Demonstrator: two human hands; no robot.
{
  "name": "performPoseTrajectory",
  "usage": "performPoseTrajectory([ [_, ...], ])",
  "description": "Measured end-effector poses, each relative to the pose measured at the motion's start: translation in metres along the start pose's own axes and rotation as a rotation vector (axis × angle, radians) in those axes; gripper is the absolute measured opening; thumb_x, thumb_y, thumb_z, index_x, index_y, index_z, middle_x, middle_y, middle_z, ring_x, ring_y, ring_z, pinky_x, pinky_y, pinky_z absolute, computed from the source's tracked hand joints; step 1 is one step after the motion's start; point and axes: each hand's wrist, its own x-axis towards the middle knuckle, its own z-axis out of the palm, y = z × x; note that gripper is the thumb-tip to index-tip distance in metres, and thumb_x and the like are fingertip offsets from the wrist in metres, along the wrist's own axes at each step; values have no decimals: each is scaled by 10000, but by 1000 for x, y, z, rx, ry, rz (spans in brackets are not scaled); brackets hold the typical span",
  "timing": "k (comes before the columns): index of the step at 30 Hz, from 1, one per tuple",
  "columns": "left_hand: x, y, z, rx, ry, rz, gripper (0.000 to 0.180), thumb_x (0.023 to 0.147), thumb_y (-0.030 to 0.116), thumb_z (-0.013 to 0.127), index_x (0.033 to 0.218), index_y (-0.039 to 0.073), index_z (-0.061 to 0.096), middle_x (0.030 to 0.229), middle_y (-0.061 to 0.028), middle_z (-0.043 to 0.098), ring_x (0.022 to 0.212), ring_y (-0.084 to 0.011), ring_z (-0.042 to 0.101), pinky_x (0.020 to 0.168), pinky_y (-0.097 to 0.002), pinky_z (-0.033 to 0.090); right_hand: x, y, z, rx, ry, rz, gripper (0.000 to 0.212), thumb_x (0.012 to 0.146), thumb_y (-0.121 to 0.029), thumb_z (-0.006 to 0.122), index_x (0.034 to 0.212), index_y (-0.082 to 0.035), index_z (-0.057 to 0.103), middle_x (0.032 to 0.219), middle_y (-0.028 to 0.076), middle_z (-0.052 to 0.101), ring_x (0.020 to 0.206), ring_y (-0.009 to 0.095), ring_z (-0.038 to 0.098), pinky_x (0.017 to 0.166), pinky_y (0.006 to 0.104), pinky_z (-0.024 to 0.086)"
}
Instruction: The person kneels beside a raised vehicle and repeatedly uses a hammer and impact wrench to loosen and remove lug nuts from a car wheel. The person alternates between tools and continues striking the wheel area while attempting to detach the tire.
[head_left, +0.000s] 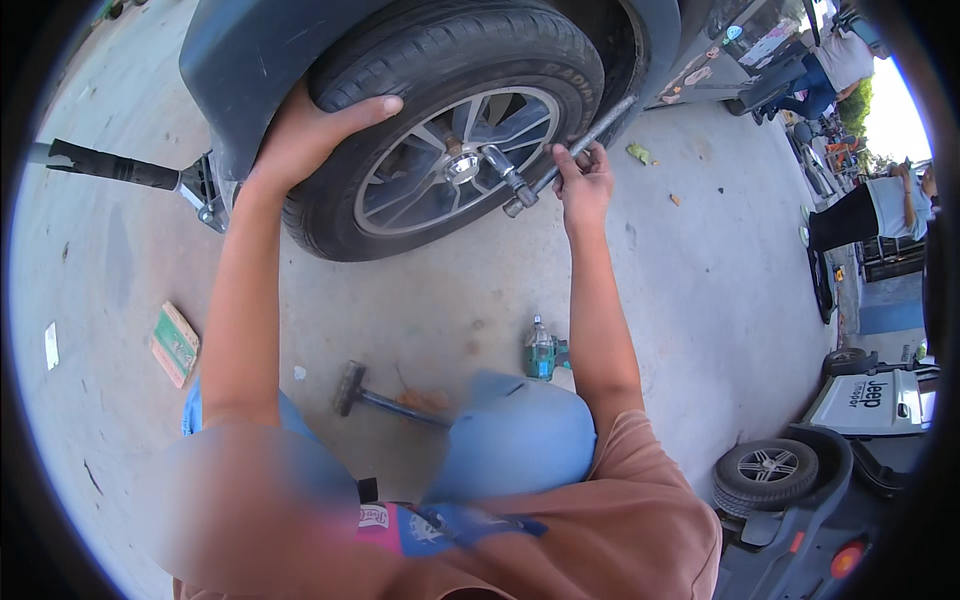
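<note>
In front of me a car wheel [420,205] with a black tyre and silver alloy spokes sits under a dark fender [240,60]. My left hand [310,135] grips the tyre's left side, its thumb along the tread and its fingers hidden behind. Between the thumb and fingers of my right hand [583,180] is the long bar of a socket wrench [603,122], just off the wheel's right edge. The wrench's socket end [496,158] reaches in among the spokes beside the chrome centre cap [461,168]; whether it sits on a nut I cannot tell.
A dark jack handle [115,163] sticks out left of the wheel. A hammer [395,407] and a teal power tool [541,352] are on the concrete by my knees. A red-green box [175,343] lies left. Another vehicle [850,430] and people stand at right.
</note>
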Motion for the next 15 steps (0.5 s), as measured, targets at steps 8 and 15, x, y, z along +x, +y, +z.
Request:
performPoseTrajectory([
  [8, 6, 1, 9, 22, 52, 108, 961, 606, 496, 866, 1303, -44, 483, 1218, -213, 589, 1137, -305, 592, 1027, -349, 435, -141, 114, 57, -1246, -886, -389, 189, 808, -68, 532, 989, -52, 582, 914, 176, 599, 751, 324, 673, 611, 430, 559],
  [15, -15, -25, 3, -56, -12, 143, 942, 690, 488, 819, 1363, -44, 432, 1309, -230, 527, 1235, -321, 512, 1069, -387, 378, -127, 139, -9, -823, -706, 10, 168, 827, -41, 604, 992, -16, 601, 962, 193, 577, 844, 370, 626, 739, 444, 511],
])
